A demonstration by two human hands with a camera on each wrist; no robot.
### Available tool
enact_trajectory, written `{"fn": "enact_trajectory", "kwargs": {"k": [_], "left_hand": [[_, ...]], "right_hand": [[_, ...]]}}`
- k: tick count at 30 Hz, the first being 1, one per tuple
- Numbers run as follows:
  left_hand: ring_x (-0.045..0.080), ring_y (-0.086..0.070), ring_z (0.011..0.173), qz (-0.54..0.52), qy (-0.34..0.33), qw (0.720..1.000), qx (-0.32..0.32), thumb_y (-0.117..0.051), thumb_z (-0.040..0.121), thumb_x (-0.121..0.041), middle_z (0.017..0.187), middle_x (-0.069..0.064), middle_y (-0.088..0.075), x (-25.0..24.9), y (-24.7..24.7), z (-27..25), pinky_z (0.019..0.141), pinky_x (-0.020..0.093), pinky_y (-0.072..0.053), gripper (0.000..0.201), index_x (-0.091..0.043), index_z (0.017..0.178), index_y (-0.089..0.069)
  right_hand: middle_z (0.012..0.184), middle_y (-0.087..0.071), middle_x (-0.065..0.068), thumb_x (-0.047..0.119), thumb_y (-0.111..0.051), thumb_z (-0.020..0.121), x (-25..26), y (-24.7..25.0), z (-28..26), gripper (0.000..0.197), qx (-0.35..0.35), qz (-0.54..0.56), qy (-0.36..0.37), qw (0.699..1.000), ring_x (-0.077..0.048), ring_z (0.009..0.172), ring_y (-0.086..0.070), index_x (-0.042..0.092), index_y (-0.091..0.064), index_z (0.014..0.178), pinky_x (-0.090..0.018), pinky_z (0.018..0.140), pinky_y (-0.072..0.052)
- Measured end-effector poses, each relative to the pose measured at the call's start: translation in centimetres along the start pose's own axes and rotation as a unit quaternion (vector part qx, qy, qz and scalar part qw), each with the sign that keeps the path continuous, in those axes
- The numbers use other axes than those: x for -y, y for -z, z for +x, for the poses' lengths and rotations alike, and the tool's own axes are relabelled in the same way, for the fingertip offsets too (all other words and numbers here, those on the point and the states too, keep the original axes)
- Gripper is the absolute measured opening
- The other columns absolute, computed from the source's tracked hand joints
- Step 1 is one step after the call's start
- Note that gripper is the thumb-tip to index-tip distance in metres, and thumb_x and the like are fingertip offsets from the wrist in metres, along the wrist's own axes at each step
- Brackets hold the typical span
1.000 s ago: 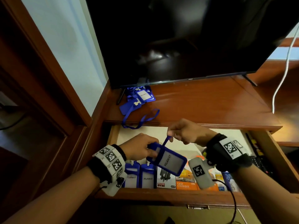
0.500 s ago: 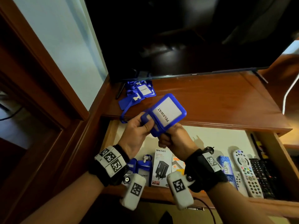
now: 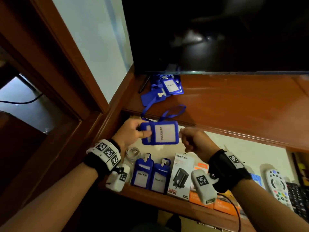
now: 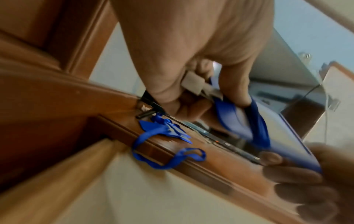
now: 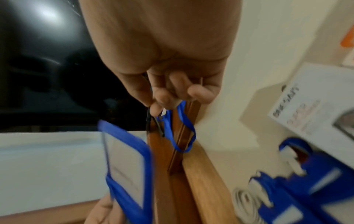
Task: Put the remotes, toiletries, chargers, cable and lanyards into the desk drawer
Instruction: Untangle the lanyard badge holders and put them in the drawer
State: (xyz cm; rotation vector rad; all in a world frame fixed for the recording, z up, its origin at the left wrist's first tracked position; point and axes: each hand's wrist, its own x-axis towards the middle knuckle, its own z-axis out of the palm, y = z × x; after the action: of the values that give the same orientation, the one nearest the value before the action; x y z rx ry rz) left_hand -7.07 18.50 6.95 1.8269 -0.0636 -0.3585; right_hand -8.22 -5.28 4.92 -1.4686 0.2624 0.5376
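We are partway through stowing the lanyards: our left hand (image 3: 132, 133) grips a blue badge holder (image 3: 160, 133) by its left end, thumb on its face, held above the open desk drawer (image 3: 234, 151). Our right hand (image 3: 192, 139), just right of the holder, has its fingers curled; the wrist view suggests they pinch the strap, though blur leaves this uncertain. Next, we judge, the holder must go down beside the two badge holders (image 3: 150, 174) at the drawer's front.

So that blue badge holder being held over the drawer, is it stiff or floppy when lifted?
The badge holder probably stays fairly stiff: the left hand pinches one end and it juts out flat. Its strap looks floppy, looping loosely onto the desk edge. It is likely light, since a pinch carries it.
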Motion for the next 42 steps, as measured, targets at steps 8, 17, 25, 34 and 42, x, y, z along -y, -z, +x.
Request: {"fn": "enact_trajectory", "kwargs": {"k": [8,17,25,34,42], "left_hand": [[0.022,-0.063,0.082,0.454,0.126,0.819,0.328,-0.075,0.078,-0.024,0.097,0.01,-0.07,2.5,0.7,4.8,0.065,0.027,-0.044,0.026,-0.006,0.096,-0.07],[0.027,-0.056,0.064,0.574,0.009,0.683,0.451,-0.071,0.078,-0.017,0.061,0.002,-0.046,5.9,-3.2,5.8,0.06,0.034,-0.049,0.023,-0.006,0.066,-0.054],[0.024,-0.048,0.062,0.584,-0.034,0.67,0.457,-0.064,0.083,-0.016,0.069,0.004,-0.044,8.3,-3.7,6.0,0.059,0.033,-0.042,0.025,-0.012,0.067,-0.046],[0.031,-0.059,0.104,0.626,-0.027,0.65,0.43,-0.054,0.09,-0.009,0.115,0.012,-0.06,9.5,-5.2,5.6,0.076,0.037,-0.045,0.02,-0.007,0.108,-0.062],[0.03,-0.059,0.103,0.627,-0.003,0.69,0.362,-0.064,0.086,-0.021,0.117,0.012,-0.059,9.5,-3.9,5.5,0.071,0.035,-0.04,0.033,-0.008,0.115,-0.055]], "right_hand": [[0.041,-0.04,0.0,0.016,-0.052,0.091,4.5,1.2,7.8,0.033,-0.145,-0.096,0.003,0.985,-0.012,0.033,-0.028,0.011,-0.056,0.059,-0.022,0.045,-0.025],[0.122,-0.053,-0.014,0.034,-0.068,0.076,8.3,-0.9,18.5,0.049,-0.244,-0.359,0.024,0.901,-0.035,0.113,-0.051,0.017,-0.053,0.119,-0.048,0.094,-0.047],[0.151,-0.02,-0.019,0.049,-0.054,0.087,8.1,-1.9,22.8,0.065,-0.218,-0.519,0.027,0.826,-0.042,0.135,-0.021,0.033,-0.026,0.144,-0.054,0.108,-0.026],[0.138,-0.039,-0.016,0.039,-0.066,0.081,8.3,-2.4,24.5,0.065,-0.266,-0.553,0.026,0.789,-0.038,0.126,-0.035,0.013,-0.038,0.133,-0.051,0.101,-0.034],[0.136,-0.038,-0.019,0.038,-0.077,0.071,10.8,-0.9,21.3,0.088,-0.305,-0.445,0.037,0.841,-0.038,0.128,-0.032,0.013,-0.029,0.14,-0.045,0.102,-0.035]]}}
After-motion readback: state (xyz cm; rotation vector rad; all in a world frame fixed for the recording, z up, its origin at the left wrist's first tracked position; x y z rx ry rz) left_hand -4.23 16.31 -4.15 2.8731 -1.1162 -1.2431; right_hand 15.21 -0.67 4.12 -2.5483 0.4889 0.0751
